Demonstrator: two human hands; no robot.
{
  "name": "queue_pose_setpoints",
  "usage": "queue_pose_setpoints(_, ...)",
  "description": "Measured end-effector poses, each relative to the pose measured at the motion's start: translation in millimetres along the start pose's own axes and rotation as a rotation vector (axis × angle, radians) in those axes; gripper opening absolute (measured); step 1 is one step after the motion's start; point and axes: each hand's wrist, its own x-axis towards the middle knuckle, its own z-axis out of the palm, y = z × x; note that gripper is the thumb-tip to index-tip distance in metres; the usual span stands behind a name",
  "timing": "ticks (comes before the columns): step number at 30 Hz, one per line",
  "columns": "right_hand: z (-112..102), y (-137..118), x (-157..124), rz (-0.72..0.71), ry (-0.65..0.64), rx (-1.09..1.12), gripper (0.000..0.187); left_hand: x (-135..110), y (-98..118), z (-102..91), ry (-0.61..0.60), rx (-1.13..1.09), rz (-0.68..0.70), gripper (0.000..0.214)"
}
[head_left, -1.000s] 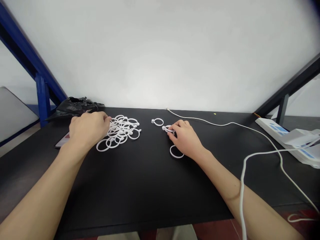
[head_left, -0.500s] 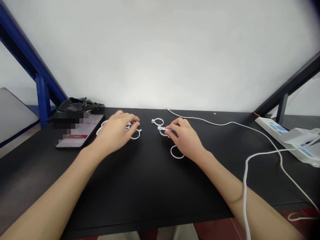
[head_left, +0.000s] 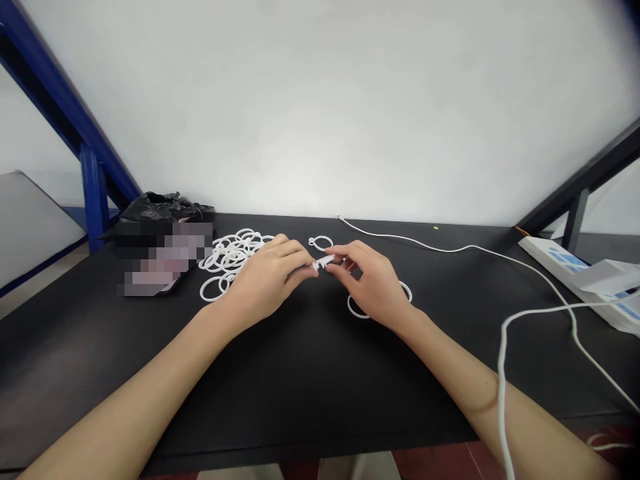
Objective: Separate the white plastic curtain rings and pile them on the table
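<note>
Pinching white piece (head_left: 327, 261), blue labels (head_left: 569, 259) illegible

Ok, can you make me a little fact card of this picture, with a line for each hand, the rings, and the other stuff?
Right hand: pinching a small white piece
Left hand: fingertips at the other end of the white piece; one piece or two, hard to tell
Ring pile: white, overlapping, beside and behind the left hand
Single ring: lying just behind the hands
Surface: black table
Far left: black plastic bag
Right side: white cable, white-and-blue power strip
Behind: pale wall
</note>
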Motion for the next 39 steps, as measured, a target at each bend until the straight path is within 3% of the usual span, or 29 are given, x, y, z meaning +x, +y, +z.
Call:
queue_pose_setpoints(5, -3, -10, -3, 0.002, -0.092, 0.045, 0.035, -1, 1, 0.8, -0.046, 0.005, -0.029, 0.015)
queue_pose_setpoints(10, -2, -16, -2, 0.005, -0.118, 0.026, 0.016, -2, 3, 3.7, -0.133, -0.029, -0.013, 0.018)
queue_pose_setpoints(21, 0, -13, 0, 0.062, 0.008, 0.03, 0.01, -2, 9, 1.5, -0.111, -0.013, -0.046, 0.013)
queue_pose_setpoints(26, 1, -13, -2, 0.013, -0.027, 0.026, 0.022, -2, 10, 0.1, -0.107, -0.008, -0.028, 0.018)
queue_pose_setpoints(39, 1, -13, 0, 0.014, -0.05, 0.057, 0.014, -1, 12, 0.1, -0.135, -0.011, -0.032, 0.017)
